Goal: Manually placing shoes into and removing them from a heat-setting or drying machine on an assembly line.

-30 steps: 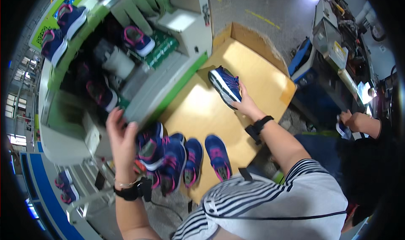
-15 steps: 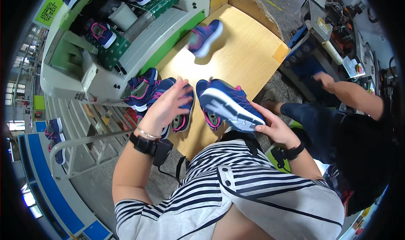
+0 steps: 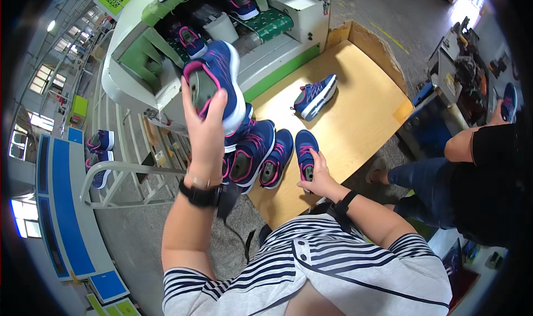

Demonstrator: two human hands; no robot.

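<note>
In the head view, the left hand (image 3: 206,135) grips a raised navy-and-pink shoe (image 3: 221,62) at its heel, thumb on one side of the pink collar, at least one finger on the other. It is held up over the left end of the wooden table (image 3: 363,113), toe away from the body, white sole turned to the right.

The right hand (image 3: 322,178) is at a matching low shoe (image 3: 302,144) by the table's near edge, fingers curved over its heel end; whether they clamp it or just touch, the picture does not settle.

Such a shoe is probably light, its fabric upper soft and its thick sole stiffer — hardly fragile, not especially slippery. The heel and collar look a sound hold, though squeezing there may press the collar inward; gripping across the sole would likely be firmer.

More shoes (image 3: 255,152) crowd the table's left corner, and a lone shoe (image 3: 316,98) lies well in from the far edge — beyond both hands.
</note>
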